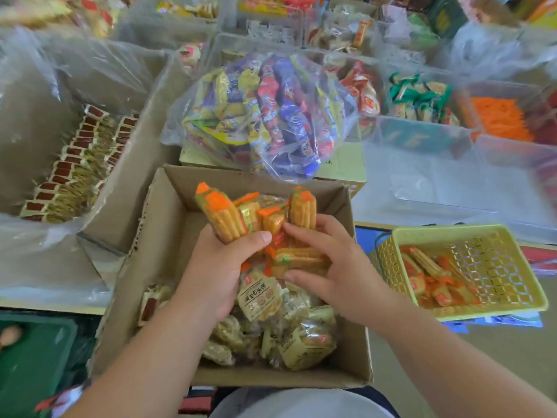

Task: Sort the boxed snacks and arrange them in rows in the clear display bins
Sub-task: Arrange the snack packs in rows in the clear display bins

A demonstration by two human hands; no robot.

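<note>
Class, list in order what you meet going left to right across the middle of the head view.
Plastic-lined cardboard carton of red-labelled packets → left hand holding orange-topped biscuit packs → right hand → yellow plastic lattice basket.

Near left: I see a dark green tray (39, 366);
Right: a yellow lattice basket (452, 229);
Near centre: a white rounded surface (301, 402), cut off by the frame edge

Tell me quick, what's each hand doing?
Left hand: holds orange-tipped biscuit packets.
Right hand: holds a sideways biscuit packet.
</note>
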